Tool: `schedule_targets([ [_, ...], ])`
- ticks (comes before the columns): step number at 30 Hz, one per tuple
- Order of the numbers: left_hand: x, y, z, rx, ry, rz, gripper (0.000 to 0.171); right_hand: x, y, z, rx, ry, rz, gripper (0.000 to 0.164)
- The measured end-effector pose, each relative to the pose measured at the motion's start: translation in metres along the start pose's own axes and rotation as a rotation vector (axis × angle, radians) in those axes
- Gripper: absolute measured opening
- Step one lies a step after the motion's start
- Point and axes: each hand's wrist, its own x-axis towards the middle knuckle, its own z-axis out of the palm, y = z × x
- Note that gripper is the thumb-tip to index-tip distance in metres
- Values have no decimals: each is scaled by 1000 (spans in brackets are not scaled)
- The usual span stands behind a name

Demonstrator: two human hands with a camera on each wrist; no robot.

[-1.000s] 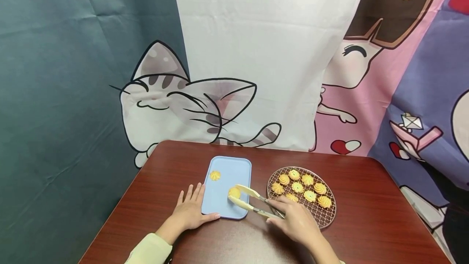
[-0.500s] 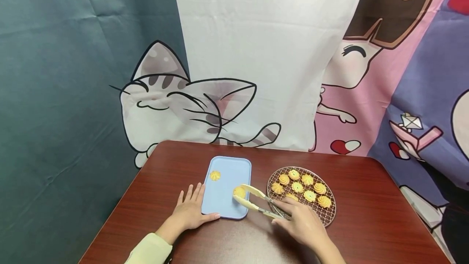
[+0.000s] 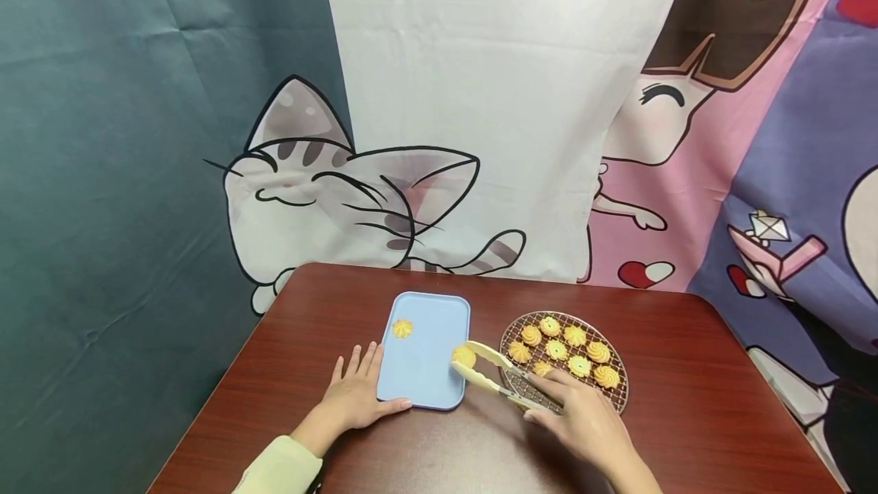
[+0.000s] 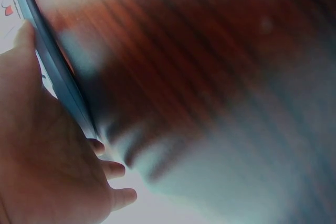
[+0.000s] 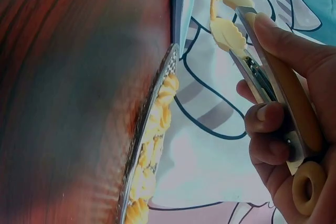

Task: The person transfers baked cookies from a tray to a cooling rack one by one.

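My left hand [image 3: 353, 399] lies flat with spread fingers along the left edge of a light blue tray [image 3: 421, 376], thumb at its near corner. In the left wrist view, the fingers of that hand [image 4: 47, 150] reach along the tray's dark-looking side [image 4: 60, 69]. My right hand [image 3: 583, 419] grips metal tongs [image 3: 476, 378] with cream tips. Between the tips is a round yellow piped cookie [image 3: 463, 357], overlapping the tray's right edge from the head. The right wrist view shows the cookie [image 5: 213, 6] edge-on, raised above the table. Another piped cookie [image 3: 402, 328] rests on the tray's far left.
A round wire cooling rack [image 3: 613, 397] carrying several piped cookies [image 3: 557, 350] stands right of the tray, partly behind my right hand. Both sit on a dark red-brown wooden table [image 3: 329, 303]. A printed cloth [image 3: 480, 97] hangs beyond the far edge.
My right hand has moved right with the tongs, carrying the cookie from over the tray's middle to its right edge. The left hand has stayed in place.
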Motion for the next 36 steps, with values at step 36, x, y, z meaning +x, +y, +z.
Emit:
schedule_targets([
  [36, 0, -1, 1, -9, -15, 1, 122, -38, 34, -32, -70, 71, 99, 52],
])
